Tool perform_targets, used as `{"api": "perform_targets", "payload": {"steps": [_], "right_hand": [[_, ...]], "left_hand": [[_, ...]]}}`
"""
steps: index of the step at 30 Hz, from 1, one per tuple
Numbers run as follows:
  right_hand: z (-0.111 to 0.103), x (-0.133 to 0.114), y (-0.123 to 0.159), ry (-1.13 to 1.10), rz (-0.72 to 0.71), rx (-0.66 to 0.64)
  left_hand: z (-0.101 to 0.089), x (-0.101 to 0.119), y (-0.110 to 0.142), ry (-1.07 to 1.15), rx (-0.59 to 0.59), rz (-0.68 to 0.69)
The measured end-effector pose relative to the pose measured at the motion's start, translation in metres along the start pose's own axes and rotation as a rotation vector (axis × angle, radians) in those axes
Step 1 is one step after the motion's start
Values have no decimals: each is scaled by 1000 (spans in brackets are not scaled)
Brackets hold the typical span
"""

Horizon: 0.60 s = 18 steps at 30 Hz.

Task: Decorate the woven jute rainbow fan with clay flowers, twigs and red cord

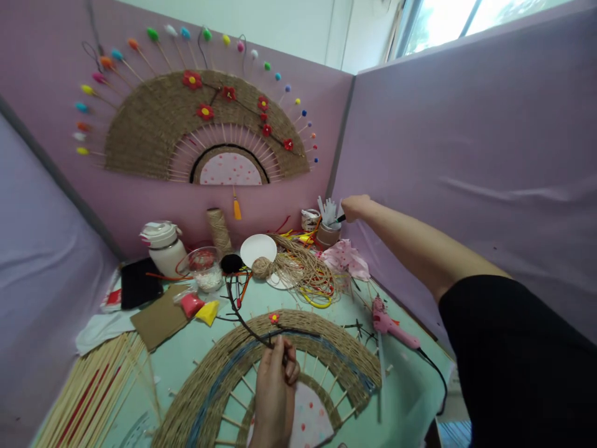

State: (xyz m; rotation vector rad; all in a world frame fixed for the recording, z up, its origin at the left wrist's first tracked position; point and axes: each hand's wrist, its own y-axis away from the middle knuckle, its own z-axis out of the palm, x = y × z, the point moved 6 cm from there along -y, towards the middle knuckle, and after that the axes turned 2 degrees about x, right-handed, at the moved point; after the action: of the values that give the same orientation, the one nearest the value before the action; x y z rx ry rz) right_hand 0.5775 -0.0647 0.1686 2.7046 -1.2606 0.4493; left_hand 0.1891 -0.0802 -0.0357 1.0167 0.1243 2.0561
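My left hand [275,379] is closed on a dark, thin branching twig [242,322], held above a half-round woven fan [214,361] lying on the table. A blue-grey band runs through the weave, and one small red flower [274,318] sits near its top. Stretched out to the far right, my right hand [355,207] has its fingers closed at a slim black-handled tool [341,218]. The tool slants at the rim of a tin [328,235] that holds white, translucent sticks [328,210]. Which tool it is, I cannot make out.
A pink glue gun [395,326] with a black cord lies to the right. Twine [298,267], a white plate [258,251], a bottle [165,252] and a clear bowl [208,274] stand behind the fan. Thin wooden sticks [88,392] lie left. A finished-looking fan [149,124] hangs on the wall.
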Motion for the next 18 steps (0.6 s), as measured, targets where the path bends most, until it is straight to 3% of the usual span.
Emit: {"api": "perform_targets", "payload": {"steps": [5,10,15,18], "right_hand": [[-7,-7,-15,-30,31,50],[-13,2,-2,-126,69,191],[-19,-10,46,-285,8,288],[-6,-47,99,-421,-206,144]], "left_hand": [[0,-2,-1,2,2,-41],[2,-2,-1,-6,-13,-43],[7,-5,7,-71,-71,-64],[18,-13,17,-118,-233,-162]]}}
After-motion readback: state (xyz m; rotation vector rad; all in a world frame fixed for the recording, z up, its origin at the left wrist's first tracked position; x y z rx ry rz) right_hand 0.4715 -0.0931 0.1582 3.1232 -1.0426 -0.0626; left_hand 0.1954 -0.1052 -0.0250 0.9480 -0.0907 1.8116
